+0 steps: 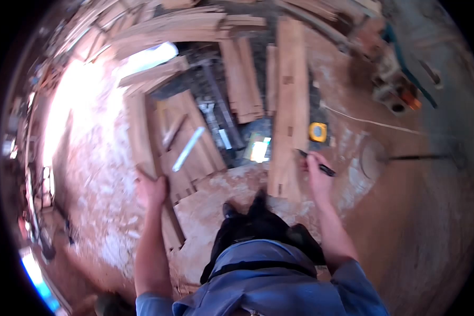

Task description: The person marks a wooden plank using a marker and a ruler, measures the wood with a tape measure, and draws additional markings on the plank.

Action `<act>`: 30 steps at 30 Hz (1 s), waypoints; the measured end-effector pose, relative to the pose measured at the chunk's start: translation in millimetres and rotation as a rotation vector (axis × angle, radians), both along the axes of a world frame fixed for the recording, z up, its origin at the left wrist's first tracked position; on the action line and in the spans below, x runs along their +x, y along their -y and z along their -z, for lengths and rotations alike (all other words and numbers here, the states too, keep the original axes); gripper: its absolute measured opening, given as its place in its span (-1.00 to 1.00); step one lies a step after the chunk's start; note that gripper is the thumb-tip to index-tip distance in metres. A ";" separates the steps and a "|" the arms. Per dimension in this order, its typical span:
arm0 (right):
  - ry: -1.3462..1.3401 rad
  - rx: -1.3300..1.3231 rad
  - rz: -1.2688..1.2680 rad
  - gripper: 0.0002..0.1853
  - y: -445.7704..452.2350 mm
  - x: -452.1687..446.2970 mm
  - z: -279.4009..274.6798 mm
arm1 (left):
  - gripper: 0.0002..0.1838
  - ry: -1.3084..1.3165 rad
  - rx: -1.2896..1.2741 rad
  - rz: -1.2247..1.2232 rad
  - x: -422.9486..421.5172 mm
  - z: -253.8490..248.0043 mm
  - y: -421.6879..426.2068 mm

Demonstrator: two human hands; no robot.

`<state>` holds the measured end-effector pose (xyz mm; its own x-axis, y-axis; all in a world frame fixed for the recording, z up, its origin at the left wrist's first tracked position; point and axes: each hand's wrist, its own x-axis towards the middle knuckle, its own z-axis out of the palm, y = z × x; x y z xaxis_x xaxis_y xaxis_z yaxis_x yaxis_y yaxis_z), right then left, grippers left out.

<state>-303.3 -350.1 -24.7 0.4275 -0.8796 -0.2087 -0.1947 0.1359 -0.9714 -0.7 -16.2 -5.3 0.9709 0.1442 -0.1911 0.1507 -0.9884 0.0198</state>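
Note:
My left hand is closed round the edge of a long wooden board on the left. In my right hand is a black marker, held beside a wide upright plank with small slots cut in it. A yellow tape measure lies just right of that plank, above my right hand. Between the two boards lie several shorter wooden pieces, with a pale metallic strip on top of them.
A hammer-like tool and a spanner-like tool lie in the middle. Stacked boards fill the top. A machine part with a green edge stands at the upper right. A pale cord crosses the floor.

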 end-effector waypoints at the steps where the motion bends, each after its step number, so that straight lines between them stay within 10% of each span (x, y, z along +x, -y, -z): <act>1: -0.062 -0.024 0.006 -0.69 -3.4 2.1 -3.9 | 0.16 -0.027 -0.019 0.007 1.6 2.1 -4.3; 30: -0.015 0.066 -1.000 -0.74 -199.5 247.3 -29.9 | 0.23 0.054 -0.342 0.062 4.1 6.1 -34.6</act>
<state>-55.9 -150.6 5.2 0.9612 -0.1034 -0.2556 -0.2611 -0.0437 -0.9643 3.4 18.4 -11.5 0.9858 0.0214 -0.1664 0.0807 -0.9302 0.3580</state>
